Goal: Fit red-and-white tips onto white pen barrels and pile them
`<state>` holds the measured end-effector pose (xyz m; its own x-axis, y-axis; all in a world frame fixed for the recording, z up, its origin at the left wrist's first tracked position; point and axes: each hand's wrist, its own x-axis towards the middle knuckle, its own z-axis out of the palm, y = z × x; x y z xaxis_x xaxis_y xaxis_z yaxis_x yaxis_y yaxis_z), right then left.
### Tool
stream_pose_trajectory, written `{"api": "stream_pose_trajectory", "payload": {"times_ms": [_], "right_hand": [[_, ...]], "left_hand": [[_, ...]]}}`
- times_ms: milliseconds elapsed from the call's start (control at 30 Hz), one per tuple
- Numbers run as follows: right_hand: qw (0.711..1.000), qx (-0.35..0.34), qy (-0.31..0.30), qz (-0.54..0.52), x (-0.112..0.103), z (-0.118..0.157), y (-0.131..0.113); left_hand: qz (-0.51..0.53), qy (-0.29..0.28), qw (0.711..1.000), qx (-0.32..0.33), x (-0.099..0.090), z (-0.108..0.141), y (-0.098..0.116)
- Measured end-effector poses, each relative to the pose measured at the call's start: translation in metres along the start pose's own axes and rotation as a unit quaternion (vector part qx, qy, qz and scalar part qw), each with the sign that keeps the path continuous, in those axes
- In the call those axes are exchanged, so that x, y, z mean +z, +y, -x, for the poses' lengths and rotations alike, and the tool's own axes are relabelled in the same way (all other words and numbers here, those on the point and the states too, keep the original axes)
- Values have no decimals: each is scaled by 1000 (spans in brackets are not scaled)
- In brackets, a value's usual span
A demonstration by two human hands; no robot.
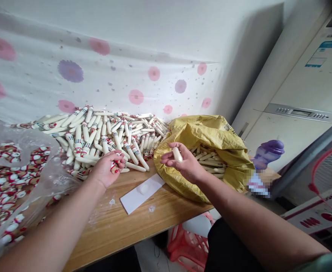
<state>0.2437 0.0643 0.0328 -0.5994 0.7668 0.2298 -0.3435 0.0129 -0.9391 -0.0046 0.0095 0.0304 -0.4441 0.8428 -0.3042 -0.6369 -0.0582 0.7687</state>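
Note:
My left hand (105,172) is closed around small red-and-white figures (114,167), partly hidden by the fingers. My right hand (190,166) grips a white pen (177,154) near the mouth of a yellow woven sack (183,185); most of the pen's length is hidden. Behind my left hand lies a big pile of white multicolour pens (106,130), many with red figure tops. Between my hands, a white card (134,199) on the table bears a blob of whitish material (143,188).
Clear plastic bags (51,166) full of small red, white and brown figures spread over the left of the wooden table (112,230). More pens lie inside the sack. A red plastic stool (183,245) stands below the table edge, and a fan (329,170) is at right.

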Motion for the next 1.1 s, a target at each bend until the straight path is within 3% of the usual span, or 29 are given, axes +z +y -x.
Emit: {"api": "stream_pose_trajectory", "payload": {"times_ms": [67,167,267,367,433,533,667,767,833,967,1100], "right_hand": [[999,14,21,37,-2,0,10],[991,46,-17,124,-2,-5,20],[971,-40,-37,234,5,-19,21],[917,-178,-82,346,24,-42,23],[876,-211,-135,412,42,-58,28],[819,-187,-190,509,68,-74,42],[778,-145,-141,594,89,-75,55],[753,-144,-116,631,92,-72,55],[749,-146,-99,638,90,-73,53],[771,-164,-108,606,75,-78,45],[824,-188,-136,516,52,-83,45]], "left_hand": [[-26,-28,999,-12,-5,-6,-6],[-51,-73,996,-28,-12,-13,-16],[-67,-111,991,-33,-19,-15,-23],[-66,-128,989,-41,-23,-12,-29],[-44,-136,989,-44,-24,-9,-32],[1,-125,992,-35,-23,-7,-34],[26,-63,998,-12,-19,-5,-32],[13,-66,998,-11,-17,-3,-32],[-19,-89,996,-24,-18,-2,-33],[-108,-142,982,-66,-23,-1,-33],[-143,-211,962,-94,-27,2,-33]]}}
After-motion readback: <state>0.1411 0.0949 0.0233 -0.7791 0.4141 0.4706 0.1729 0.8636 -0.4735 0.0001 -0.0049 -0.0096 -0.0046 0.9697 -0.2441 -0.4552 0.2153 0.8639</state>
